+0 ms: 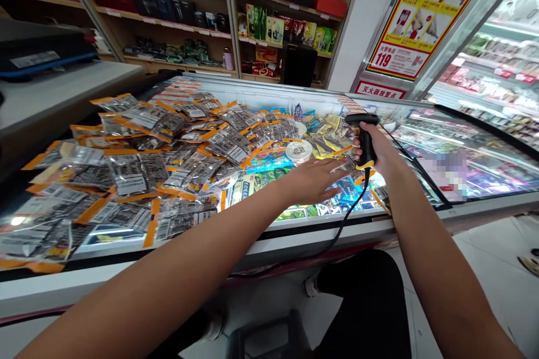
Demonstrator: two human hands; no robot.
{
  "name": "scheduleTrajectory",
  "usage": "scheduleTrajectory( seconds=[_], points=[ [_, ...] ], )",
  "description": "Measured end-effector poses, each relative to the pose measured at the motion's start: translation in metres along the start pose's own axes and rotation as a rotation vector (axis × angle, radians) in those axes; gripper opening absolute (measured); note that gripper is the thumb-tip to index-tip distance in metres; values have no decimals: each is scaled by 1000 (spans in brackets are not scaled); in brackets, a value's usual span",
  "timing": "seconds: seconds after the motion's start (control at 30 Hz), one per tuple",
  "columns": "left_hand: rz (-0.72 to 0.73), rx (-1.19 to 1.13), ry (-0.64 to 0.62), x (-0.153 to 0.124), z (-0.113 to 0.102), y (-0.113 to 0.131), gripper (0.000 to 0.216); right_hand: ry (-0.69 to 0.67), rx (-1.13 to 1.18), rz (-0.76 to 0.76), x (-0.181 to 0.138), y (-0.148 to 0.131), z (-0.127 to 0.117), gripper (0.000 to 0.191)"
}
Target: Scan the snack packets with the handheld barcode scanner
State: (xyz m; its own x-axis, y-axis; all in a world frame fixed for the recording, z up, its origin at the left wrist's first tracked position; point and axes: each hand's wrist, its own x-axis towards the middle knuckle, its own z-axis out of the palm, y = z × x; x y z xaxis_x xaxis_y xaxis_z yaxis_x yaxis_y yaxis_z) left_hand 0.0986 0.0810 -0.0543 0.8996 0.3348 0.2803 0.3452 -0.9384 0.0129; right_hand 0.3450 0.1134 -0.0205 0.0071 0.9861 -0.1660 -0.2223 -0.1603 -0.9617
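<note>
- the scanner (pixel 367 143) is the landmark here: black, with a yellow foot under its grip, held over the glass top of the freezer (pixel 303 239).
- the right hand (pixel 378 148) is clenched round the scanner's grip, with fingers curled on its left side; the palm side is hidden.
- the left hand (pixel 314 180) is just left of the scanner, palm down and released, its fingers stretched flat towards the grip; whether the fingertips touch anything below, i cannot tell.
- one packet (pixel 344 150) with an orange strip lies below and just left of the scanner, partly covered by the hands. the strip runs roughly crosswise, its right end a little farther from the body; the packet's full long axis is hidden.
- the key relation: this packet lies by the left fingertips, so the left hand seems the nearer one, while the right hand holds the scanner upright beside it, its head above and its foot below.
- the round white thing (pixel 298 150) sits left of the scanner, just beyond the left hand.
- the heap of packets (pixel 130 174), clear with orange edges and printed labels, spreads far to the left of the scanner, overlapping at many angles.
- the cable (pixel 357 201) leaves the scanner's foot and bends down and left over the freezer's front edge.
- yellow packs (pixel 332 132) show left of the scanner, apparently under the glass.
</note>
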Motion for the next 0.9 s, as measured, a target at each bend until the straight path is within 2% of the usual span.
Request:
scheduleTrajectory(
  seconds=[0.13,0.23,0.3,0.37,0.47,0.53,0.67,0.9],
  points=[
    [-3,-2,-20,1,0,3,59,-175,-4,32,1,5,16,34],
    [-74,22,-41,0,0,-2,62,-170,33,-67,-1,2,20,37],
    [-145,63,-45,-2,-1,-10,65,-162,55,-83,-5,-3,17,37],
    [-224,103,-59,-6,-3,-21,71,-207,30,6,-9,-6,11,35],
    [-334,114,-111,-15,-7,-36,83,-331,-98,241,-15,-5,5,34],
    [-385,110,-138,-20,-11,-42,88,-400,-196,344,-17,-2,6,34],
    [-434,112,-160,-23,-16,-42,89,-457,-301,358,-19,5,10,34],
    [-427,124,-164,-21,-15,-41,90,-433,-320,334,-18,4,8,35]
  ],
)
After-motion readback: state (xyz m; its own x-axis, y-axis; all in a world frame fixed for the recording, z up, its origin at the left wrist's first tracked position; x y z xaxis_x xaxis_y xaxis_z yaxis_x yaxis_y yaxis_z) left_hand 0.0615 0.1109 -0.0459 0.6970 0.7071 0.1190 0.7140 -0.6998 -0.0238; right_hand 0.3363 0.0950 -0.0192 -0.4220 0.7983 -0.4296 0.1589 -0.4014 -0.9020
